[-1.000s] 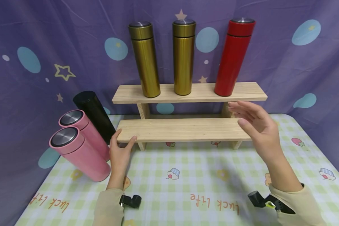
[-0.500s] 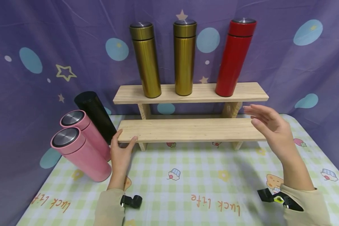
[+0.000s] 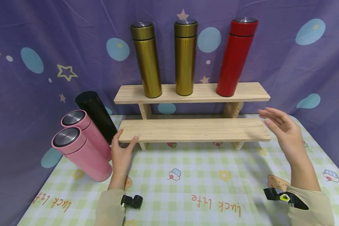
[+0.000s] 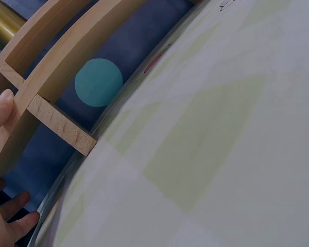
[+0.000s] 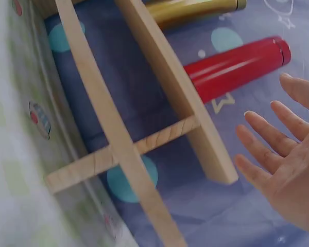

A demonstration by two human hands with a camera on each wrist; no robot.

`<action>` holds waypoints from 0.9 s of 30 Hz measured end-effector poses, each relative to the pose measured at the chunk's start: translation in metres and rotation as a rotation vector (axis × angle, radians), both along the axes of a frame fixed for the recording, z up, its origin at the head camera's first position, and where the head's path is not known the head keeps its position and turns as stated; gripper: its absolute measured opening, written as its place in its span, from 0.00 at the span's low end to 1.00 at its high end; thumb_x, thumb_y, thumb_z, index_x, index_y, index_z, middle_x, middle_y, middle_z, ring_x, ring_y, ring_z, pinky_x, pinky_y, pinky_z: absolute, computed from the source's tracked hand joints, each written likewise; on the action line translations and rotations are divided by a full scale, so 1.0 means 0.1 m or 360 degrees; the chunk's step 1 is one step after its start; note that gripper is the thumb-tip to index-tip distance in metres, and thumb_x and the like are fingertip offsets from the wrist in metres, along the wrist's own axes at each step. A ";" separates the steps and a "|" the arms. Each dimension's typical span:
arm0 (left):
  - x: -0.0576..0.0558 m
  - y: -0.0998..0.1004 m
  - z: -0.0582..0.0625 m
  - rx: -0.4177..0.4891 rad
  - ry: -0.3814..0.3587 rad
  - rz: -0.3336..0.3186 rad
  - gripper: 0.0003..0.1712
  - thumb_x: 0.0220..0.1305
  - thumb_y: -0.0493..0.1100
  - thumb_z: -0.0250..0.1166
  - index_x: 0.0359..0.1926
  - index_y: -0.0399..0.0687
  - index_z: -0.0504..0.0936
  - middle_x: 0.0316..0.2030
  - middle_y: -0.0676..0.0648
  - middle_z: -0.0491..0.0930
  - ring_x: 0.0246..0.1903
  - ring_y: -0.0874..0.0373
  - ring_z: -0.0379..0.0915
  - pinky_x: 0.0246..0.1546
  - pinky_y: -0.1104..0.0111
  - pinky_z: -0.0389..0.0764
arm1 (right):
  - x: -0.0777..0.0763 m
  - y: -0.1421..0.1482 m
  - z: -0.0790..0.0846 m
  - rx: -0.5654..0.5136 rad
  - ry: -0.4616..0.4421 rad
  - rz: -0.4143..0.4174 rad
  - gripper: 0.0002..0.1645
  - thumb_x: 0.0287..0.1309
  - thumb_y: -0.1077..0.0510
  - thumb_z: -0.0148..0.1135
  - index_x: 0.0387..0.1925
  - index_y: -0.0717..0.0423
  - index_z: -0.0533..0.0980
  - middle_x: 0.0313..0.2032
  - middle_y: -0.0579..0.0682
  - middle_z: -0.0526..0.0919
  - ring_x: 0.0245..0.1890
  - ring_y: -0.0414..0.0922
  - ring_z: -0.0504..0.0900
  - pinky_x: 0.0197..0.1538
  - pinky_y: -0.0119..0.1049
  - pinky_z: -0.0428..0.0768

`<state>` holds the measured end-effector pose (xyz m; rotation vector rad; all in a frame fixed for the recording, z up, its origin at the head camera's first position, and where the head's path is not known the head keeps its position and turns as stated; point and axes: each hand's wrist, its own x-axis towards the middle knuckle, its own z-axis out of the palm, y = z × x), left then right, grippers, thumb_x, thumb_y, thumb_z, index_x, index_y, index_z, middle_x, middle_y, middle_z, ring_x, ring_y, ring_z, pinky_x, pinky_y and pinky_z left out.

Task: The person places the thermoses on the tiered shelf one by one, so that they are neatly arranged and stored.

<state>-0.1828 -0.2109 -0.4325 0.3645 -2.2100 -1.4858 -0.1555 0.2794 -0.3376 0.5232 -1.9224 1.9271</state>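
A two-tier wooden shelf (image 3: 192, 129) stands on the table, its lower board in front and its upper board behind. My left hand (image 3: 121, 155) holds the lower board's left front corner, thumb (image 4: 4, 103) at the front edge and a finger at the end. Its other fingers hang loosely below the board in the left wrist view. My right hand (image 3: 289, 136) is in the air off the shelf's right end, fingers apart and holding nothing. Two gold thermos bottles (image 3: 147, 62) and a red thermos bottle (image 3: 235, 59) stand upright on the upper board.
Left of the shelf, close to my left hand, stand two pink thermos bottles (image 3: 83, 153) and a black bottle (image 3: 97, 116). A green-checked cloth (image 3: 197, 175) covers the table. Behind hangs a purple curtain (image 3: 82, 40) with stars and blue spots.
My right hand has moved to the right, away from the shelf's right end. My left hand keeps its place at the left corner, and the bottles have not moved.
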 end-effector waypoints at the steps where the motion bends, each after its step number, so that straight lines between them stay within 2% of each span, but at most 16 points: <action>1: 0.00 0.00 0.00 0.0003 0.0000 -0.0002 0.45 0.57 0.59 0.73 0.71 0.52 0.66 0.70 0.43 0.61 0.69 0.47 0.57 0.67 0.52 0.60 | 0.00 0.02 -0.02 -0.0006 -0.0009 -0.0018 0.24 0.69 0.70 0.53 0.65 0.65 0.69 0.56 0.47 0.81 0.57 0.40 0.77 0.59 0.24 0.69; 5: 0.00 0.01 0.00 0.0006 0.0002 -0.0006 0.45 0.57 0.59 0.73 0.71 0.52 0.66 0.70 0.43 0.61 0.68 0.47 0.58 0.67 0.52 0.60 | -0.02 0.09 -0.10 -0.0010 -0.0076 -0.0098 0.24 0.69 0.68 0.56 0.65 0.64 0.70 0.55 0.46 0.81 0.57 0.39 0.77 0.57 0.23 0.70; 11: -0.01 0.01 -0.01 0.0004 0.0006 -0.0012 0.45 0.57 0.59 0.73 0.71 0.53 0.66 0.70 0.42 0.61 0.67 0.47 0.59 0.66 0.52 0.62 | -0.05 0.23 -0.22 0.0085 -0.0220 -0.0273 0.25 0.67 0.65 0.60 0.64 0.56 0.72 0.53 0.41 0.81 0.56 0.33 0.75 0.55 0.19 0.69; 16: -0.01 0.01 -0.01 0.0001 0.0010 -0.0012 0.45 0.57 0.59 0.73 0.71 0.53 0.66 0.70 0.42 0.61 0.68 0.47 0.58 0.66 0.52 0.62 | -0.11 0.32 -0.33 0.0019 -0.0282 -0.0303 0.23 0.66 0.65 0.61 0.61 0.52 0.75 0.52 0.38 0.82 0.54 0.31 0.76 0.53 0.17 0.69; 22: 0.00 0.01 -0.01 0.0003 0.0008 -0.0010 0.44 0.58 0.59 0.73 0.71 0.53 0.66 0.70 0.43 0.61 0.67 0.47 0.60 0.64 0.53 0.64 | -0.15 0.39 -0.46 0.0111 -0.0411 -0.0402 0.23 0.67 0.60 0.62 0.63 0.49 0.75 0.52 0.34 0.80 0.53 0.28 0.74 0.53 0.16 0.68; 27: 0.01 0.01 -0.01 0.0007 0.0008 -0.0007 0.45 0.57 0.60 0.73 0.71 0.53 0.66 0.70 0.43 0.61 0.66 0.47 0.61 0.64 0.53 0.65 | -0.17 0.43 -0.55 0.0191 -0.0492 -0.0405 0.24 0.68 0.56 0.61 0.64 0.48 0.73 0.53 0.33 0.77 0.52 0.27 0.73 0.53 0.15 0.67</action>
